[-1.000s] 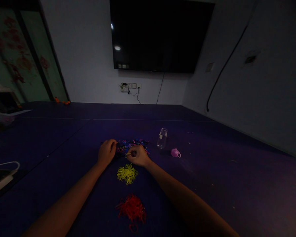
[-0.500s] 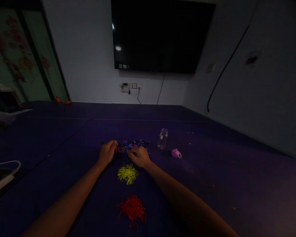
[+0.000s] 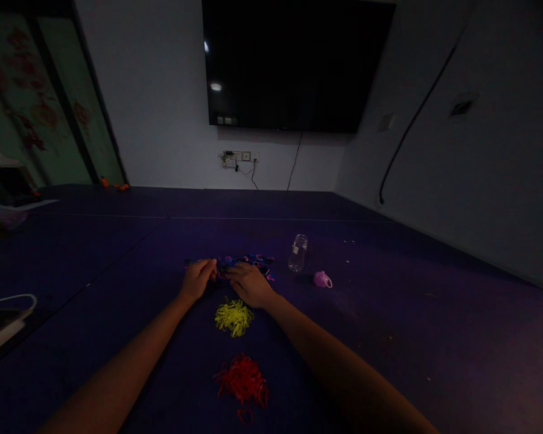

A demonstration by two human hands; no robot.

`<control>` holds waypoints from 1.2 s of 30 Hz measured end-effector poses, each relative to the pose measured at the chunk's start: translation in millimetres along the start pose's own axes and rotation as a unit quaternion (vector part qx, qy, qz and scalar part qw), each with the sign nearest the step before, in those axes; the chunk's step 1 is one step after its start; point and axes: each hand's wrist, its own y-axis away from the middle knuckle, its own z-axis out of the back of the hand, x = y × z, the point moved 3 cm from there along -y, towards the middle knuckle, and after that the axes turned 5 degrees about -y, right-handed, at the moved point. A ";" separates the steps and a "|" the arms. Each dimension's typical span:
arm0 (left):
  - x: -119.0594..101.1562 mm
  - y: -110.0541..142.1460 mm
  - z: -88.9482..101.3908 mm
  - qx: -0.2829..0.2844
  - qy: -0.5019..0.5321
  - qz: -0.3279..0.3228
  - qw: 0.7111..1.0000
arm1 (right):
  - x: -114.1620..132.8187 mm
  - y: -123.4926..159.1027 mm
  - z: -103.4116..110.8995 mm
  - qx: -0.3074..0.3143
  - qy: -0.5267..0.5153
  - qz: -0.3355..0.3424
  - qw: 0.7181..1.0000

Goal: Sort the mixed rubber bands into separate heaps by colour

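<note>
A mixed heap of small blue, pink and dark elastic bands (image 3: 253,261) lies on the dark purple table (image 3: 411,313). My left hand (image 3: 198,278) rests at the heap's left edge with its fingers curled down onto the bands. Beside it, my right hand (image 3: 248,282) lies palm down on the heap's near side, fingertips pressed into the bands; what they pinch is hidden. A pile of yellow bands (image 3: 233,316) sits just below my hands. Nearer to me lies a pile of red bands (image 3: 243,381).
A small clear bottle (image 3: 297,253) stands right of the heap, with its pink cap (image 3: 322,279) lying beside it. A white-edged object (image 3: 4,322) sits at the table's left edge. A dark screen (image 3: 294,63) hangs on the far wall.
My right hand held a yellow band a second ago; it has since moved forward onto the mixed heap and flattened. The left hand has barely shifted.
</note>
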 end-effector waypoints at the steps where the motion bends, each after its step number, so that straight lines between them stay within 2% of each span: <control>1: -0.8 0.7 -1.3 0.024 -0.003 0.001 1.000 | 0.1 0.4 -0.7 0.006 0.003 -0.003 1.000; 4: -1.4 1.1 -2.7 0.050 -0.041 0.007 0.998 | -0.4 0.8 -1.2 0.008 0.009 -0.019 1.000; 9: -0.6 -1.3 1.0 -0.002 -0.148 0.011 0.989 | -2.3 0.4 -0.1 0.005 0.017 -0.037 0.999; 13: 3.3 -1.7 3.8 -0.047 -0.188 0.022 0.981 | -3.8 -0.3 1.5 0.001 0.016 -0.050 0.999; 17: 6.2 -2.8 4.0 -0.061 -0.182 0.008 0.981 | -5.7 -0.8 0.8 -0.001 0.020 -0.074 0.997; 24: 3.2 -6.4 -4.4 0.002 -0.147 -0.104 0.984 | -8.1 -1.0 -2.9 -0.005 0.025 -0.083 0.996; 28: 8.1 -7.6 -5.6 0.009 -0.183 -0.096 0.978 | -9.2 -1.5 -2.9 -0.009 0.025 -0.089 0.996; 31: 9.9 -8.4 -2.8 -0.013 -0.210 -0.075 0.975 | -9.7 -1.9 -2.5 -0.013 0.024 -0.095 0.995; 34: 7.8 -7.7 0.9 -0.040 -0.202 -0.071 0.976 | -9.8 -1.8 -2.7 -0.013 0.024 -0.095 0.995; 36: 6.5 -6.2 1.2 -0.033 -0.187 -0.063 0.980 | -9.5 -1.6 -2.8 -0.011 0.023 -0.093 0.995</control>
